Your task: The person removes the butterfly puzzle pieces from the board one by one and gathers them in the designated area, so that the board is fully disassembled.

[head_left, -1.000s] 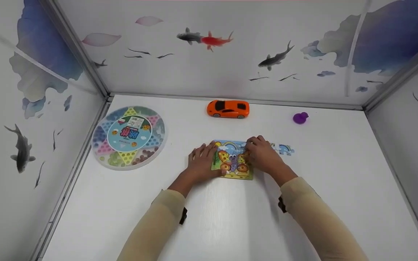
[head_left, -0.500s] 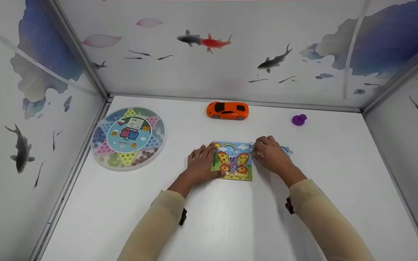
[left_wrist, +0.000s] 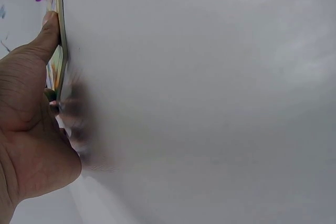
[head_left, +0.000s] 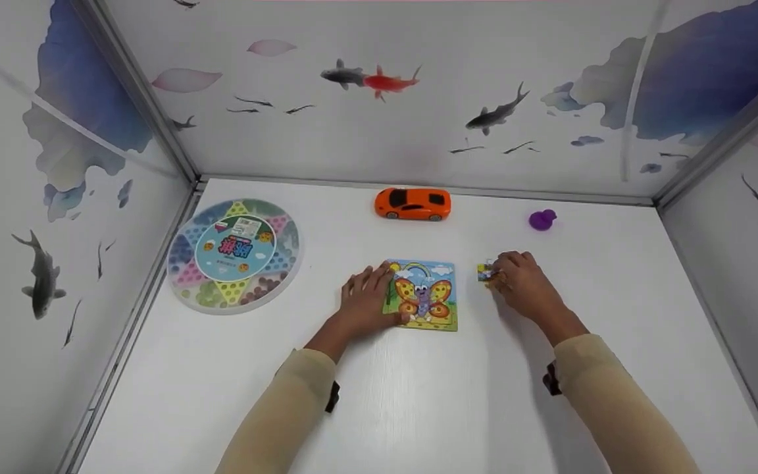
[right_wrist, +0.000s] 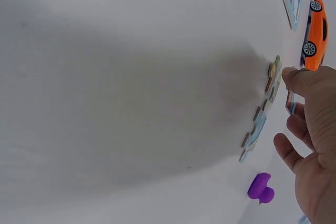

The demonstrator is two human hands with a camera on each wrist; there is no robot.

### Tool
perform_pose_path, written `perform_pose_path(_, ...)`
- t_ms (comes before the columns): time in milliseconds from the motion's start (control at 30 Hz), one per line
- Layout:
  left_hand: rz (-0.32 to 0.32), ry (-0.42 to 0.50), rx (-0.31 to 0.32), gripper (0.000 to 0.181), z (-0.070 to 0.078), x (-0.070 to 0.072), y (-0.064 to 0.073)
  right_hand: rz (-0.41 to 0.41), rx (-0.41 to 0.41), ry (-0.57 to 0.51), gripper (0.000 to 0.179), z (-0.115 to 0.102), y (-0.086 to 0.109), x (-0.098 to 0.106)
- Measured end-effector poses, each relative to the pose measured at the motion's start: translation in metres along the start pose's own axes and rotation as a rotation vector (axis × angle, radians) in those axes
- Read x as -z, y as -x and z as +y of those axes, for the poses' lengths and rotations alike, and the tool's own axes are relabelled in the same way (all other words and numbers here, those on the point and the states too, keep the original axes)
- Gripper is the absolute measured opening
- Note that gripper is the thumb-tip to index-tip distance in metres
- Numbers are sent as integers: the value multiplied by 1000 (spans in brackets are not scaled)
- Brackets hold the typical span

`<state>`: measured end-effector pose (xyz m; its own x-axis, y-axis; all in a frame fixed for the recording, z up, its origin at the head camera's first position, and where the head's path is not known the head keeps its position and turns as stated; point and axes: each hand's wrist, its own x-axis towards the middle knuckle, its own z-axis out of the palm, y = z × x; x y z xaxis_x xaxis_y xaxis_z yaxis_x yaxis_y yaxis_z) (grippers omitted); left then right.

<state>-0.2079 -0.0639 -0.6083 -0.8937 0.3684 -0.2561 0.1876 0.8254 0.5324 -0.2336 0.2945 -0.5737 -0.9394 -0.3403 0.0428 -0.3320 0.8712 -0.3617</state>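
A square jigsaw puzzle with a butterfly picture lies in mid-table. My left hand holds its left side, the fingers along the upper left edge and the thumb over the front edge. In the left wrist view the thumb rests on the board. Right of the board, my right hand is low over loose jigsaw pieces. It pinches a small jigsaw piece between thumb and fingers, partly hidden by them. Part of the loose row is covered by this hand in the head view.
An orange toy car stands by the back wall. A small purple toy lies behind my right hand. The round Chinese checkers set occupies the table's left side. Walls with painted fish enclose the back and sides.
My right hand has moved right, from the board's right edge to the loose pieces, with a small piece at its fingertips. My left hand has stayed on the board.
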Motion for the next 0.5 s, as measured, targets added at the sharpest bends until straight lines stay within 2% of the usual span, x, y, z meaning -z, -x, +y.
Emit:
perform_pose_path(167,6,10,-14,102,2,2,4,30,-19,14,30,18,10,7)
perform_pose_path(367,9,24,-7,104,1,0,3,36,-83,10,28,35,22,13)
perform_pose_path(500,17,20,-24,103,0,1,3,39,-102,5,23,44,27,17)
